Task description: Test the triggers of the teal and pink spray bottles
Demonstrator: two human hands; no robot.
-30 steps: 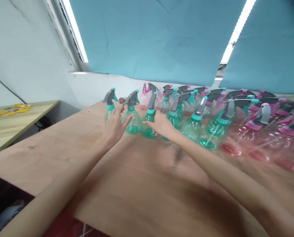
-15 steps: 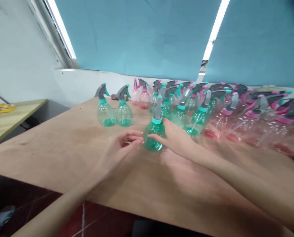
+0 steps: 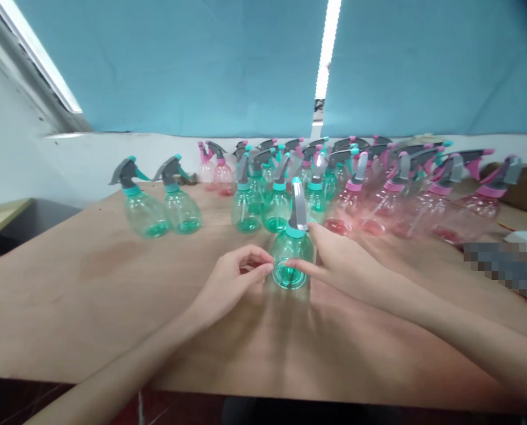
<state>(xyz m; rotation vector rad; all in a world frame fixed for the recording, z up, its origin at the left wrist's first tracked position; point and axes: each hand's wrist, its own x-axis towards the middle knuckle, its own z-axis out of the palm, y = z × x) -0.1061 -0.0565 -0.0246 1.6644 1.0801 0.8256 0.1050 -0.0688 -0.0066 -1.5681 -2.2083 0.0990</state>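
Nearest us runs the front edge of the flat, light-brown, wood-like tabletop (image 3: 90, 330). Beyond it we record the left hand (image 3: 232, 280), fingers curled towards the thumb, tips at the left side of a rounded, transparent green spray bottle with turquoise collar and grey trigger head (image 3: 292, 251); we cannot tell whether these tips press on it. We see the right hand (image 3: 345, 260) clasping the same bottle from its right, thumb across the front, other fingers mostly hidden. The bottle sits between both hands, before the rows; we cannot tell whether its base touches the tabletop. Farther back, we note two similar green bottles (image 3: 183, 209) side by side at left, and a front row of green bottles (image 3: 248, 206) continuing rightwards as clear pink bottles with grey-and-pink heads (image 3: 385, 206). More of both colours crowd behind. Farthest, we log a low white wall (image 3: 95, 156) and, above it, a large blue sheet (image 3: 201, 71) with a bright vertical strip (image 3: 327, 53).
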